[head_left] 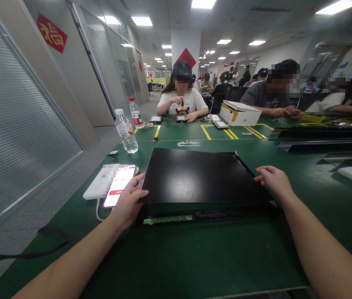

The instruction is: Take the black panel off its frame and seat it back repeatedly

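Observation:
A flat black display panel (194,176) with a glossy reflection lies tilted over a thin black frame (226,214); its near edge is raised off it. A narrow green circuit board strip (168,219) shows below that edge. My left hand (132,197) grips the panel's left edge, thumb on top and fingers beneath. At the right edge, my right hand (271,180) has its fingers curled and pinched together against the frame's dark side. Whatever thin piece those fingertips hold, if any, is too small to make out.
Left of the panel are a lit phone (120,187), a white box (99,182) and a water bottle (126,132). Paper scraps (188,143) lie beyond. Long black strips (313,144) rest at right. Across the green table (213,257), a person (182,93) works near a carton (240,114).

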`<state>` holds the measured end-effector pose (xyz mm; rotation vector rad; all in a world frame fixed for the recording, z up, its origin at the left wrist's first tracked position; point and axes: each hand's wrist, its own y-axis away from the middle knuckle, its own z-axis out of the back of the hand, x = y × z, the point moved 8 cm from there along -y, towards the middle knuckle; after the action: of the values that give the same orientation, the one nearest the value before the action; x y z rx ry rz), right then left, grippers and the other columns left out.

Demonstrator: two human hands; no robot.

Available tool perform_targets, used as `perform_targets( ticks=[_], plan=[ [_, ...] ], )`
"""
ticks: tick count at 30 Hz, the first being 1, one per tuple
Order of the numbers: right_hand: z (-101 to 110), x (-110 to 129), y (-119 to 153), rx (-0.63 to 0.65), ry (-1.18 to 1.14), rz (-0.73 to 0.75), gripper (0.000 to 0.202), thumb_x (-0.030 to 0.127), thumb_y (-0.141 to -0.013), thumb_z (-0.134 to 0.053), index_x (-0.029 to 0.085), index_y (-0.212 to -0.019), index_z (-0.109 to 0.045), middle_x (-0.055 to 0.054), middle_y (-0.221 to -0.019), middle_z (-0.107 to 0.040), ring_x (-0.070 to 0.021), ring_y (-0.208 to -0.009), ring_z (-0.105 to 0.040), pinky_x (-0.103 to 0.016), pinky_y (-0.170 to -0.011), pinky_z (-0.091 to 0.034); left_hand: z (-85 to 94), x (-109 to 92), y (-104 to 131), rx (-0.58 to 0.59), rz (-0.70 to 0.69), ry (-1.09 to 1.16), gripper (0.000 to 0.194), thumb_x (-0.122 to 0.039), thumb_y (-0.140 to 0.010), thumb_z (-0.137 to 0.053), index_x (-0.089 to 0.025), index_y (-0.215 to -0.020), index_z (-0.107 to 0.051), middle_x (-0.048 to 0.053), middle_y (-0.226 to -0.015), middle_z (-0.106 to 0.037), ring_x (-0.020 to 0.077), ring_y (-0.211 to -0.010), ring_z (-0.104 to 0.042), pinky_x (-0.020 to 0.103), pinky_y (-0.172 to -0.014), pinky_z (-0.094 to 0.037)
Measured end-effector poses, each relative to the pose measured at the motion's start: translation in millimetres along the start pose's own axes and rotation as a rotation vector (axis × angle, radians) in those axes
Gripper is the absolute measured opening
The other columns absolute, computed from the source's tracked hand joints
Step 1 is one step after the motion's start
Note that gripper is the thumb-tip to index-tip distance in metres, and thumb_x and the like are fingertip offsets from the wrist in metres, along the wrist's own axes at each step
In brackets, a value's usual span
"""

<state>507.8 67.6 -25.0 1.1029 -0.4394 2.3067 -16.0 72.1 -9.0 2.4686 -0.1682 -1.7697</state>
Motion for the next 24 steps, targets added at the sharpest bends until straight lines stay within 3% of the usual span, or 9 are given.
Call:
perform_targets(
  ticks=[13,19,24],
  plan=[
    [4,14,8,-0.024,0.147,0.0,0.027,0.047,-0.08,-0.059,0.026,-0.093,-0.07,-0.005,-0.073,-0.078,-0.0233,-0.062,-0.067,-0.04,-0.068,-0.05,-2.1,8,-2,0.02,0.06,0.017,0.063,-0.011,-0.062,-0.081,-0.021,-0.122,-0.065,0.008,-0.108,-0.08,0.0328,-0.102,-0.077,0.041,-0.083,-0.062],
    [5,16,7,-0.036,0.213,0.041,0.024,0.047,-0.079,-0.059,0.028,-0.089,-0.07,-0.006,-0.074,-0.078,-0.0262,-0.067,-0.069,-0.04,-0.065,-0.049,-1.8,11,-4,0.035,0.05,0.013,0.06,-0.011,-0.063,-0.079,-0.02,-0.121,-0.066,0.008,-0.109,-0.08,0.0316,-0.102,-0.077,0.037,-0.08,-0.06],
    [2,19,7,-0.031,0.293,0.077,0.021,0.043,-0.079,-0.059,0.029,-0.089,-0.072,-0.006,-0.077,-0.078,-0.0284,-0.075,-0.069,-0.041,-0.071,-0.05,-1.9,13,-4,-0.004,0.062,-0.009,0.055,-0.011,-0.065,-0.077,-0.021,-0.119,-0.069,0.008,-0.108,-0.081,0.0316,-0.104,-0.076,0.034,-0.073,-0.06]
  ],
)
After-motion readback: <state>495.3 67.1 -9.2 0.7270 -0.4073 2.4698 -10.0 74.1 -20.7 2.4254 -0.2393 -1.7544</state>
